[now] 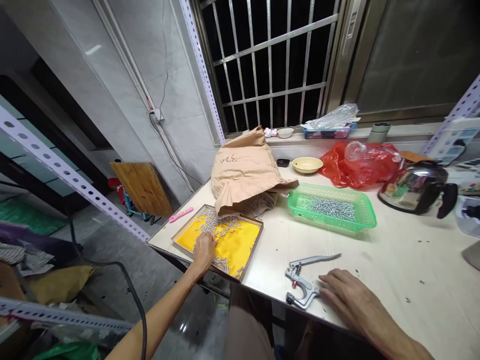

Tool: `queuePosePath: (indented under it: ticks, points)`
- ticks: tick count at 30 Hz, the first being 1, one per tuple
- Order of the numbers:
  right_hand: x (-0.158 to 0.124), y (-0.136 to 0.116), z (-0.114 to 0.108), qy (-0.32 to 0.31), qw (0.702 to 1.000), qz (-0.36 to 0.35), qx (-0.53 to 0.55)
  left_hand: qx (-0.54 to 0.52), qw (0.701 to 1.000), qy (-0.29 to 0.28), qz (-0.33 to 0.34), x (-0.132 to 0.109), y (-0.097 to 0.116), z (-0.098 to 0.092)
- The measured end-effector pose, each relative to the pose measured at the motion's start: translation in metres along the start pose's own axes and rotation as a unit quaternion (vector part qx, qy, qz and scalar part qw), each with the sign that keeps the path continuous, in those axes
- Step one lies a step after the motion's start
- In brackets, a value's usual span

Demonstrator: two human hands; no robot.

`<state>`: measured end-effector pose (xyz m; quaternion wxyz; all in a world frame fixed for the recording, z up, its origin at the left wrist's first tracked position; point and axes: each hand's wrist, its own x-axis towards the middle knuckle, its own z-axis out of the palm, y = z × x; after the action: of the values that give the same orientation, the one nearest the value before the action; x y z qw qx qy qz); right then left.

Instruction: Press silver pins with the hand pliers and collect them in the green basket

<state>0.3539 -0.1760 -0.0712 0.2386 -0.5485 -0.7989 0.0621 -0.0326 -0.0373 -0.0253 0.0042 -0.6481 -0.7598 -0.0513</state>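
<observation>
My left hand (205, 248) is down in a shallow tray (252, 250) with a yellow lining, its fingers curled together among small silvery metal pieces (221, 227). Whatever those fingertips grip, if anything, is hidden. On the tabletop my right hand (350, 299) lies flat with fingers stretched out and nothing in it. Just left of its fingertips lie grey metal snap-fastener pliers (305, 286), handles apart. Behind the tray a brown paper sack (247, 172) lies with its mouth toward me, and more metal pieces show inside it.
A green plastic basket (296, 214) holds many small metal pieces. A pink-handled cutter (181, 215) lies left of the tray. Farther back are a yellowish bowl (306, 165), a red plastic bag (339, 162) and a steel kettle (416, 187). The table's front edge runs close below both hands.
</observation>
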Motion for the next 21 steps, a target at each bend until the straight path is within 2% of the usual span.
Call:
queuePosePath:
  ticks: [4, 8, 10, 12, 14, 16, 17, 18, 19, 21]
  points:
    - [-0.012, -0.006, 0.008, 0.000, 1.000, 0.004, -0.026, 0.008, 1.000, -0.015, 0.001, 0.005, 0.000, -0.006]
    - [-0.012, -0.015, 0.007, -0.011, 0.998, 0.029, -0.045, -0.009, 0.999, -0.030, 0.037, 0.008, 0.006, -0.017]
    - [-0.010, -0.018, 0.004, -0.019, 0.998, 0.043, -0.049, -0.027, 0.996, -0.038, 0.071, 0.002, 0.019, -0.021]
    - [-0.007, -0.020, 0.002, -0.024, 0.997, 0.054, -0.047, -0.086, 0.988, -0.077, 0.101, -0.013, 0.041, -0.023]
    - [-0.006, -0.020, 0.002, -0.029, 0.997, 0.062, -0.044, -0.223, 0.954, -0.174, 0.102, -0.035, 0.069, -0.022]
    - [-0.005, -0.019, 0.001, -0.032, 0.996, 0.069, -0.048, -0.383, 0.874, -0.289, 0.075, -0.059, 0.099, -0.019]
    - [-0.005, -0.019, 0.001, -0.032, 0.995, 0.073, -0.053, -0.437, 0.835, -0.330, 0.060, -0.070, 0.113, -0.016]
    - [-0.005, -0.019, 0.001, -0.031, 0.995, 0.076, -0.059, -0.466, 0.808, -0.357, 0.050, -0.079, 0.125, -0.013]
    - [-0.005, -0.019, 0.001, -0.030, 0.994, 0.078, -0.064, -0.479, 0.794, -0.371, 0.044, -0.086, 0.135, -0.009]
    - [-0.005, -0.020, 0.000, -0.028, 0.994, 0.081, -0.074, -0.475, 0.793, -0.378, 0.043, -0.095, 0.149, -0.003]
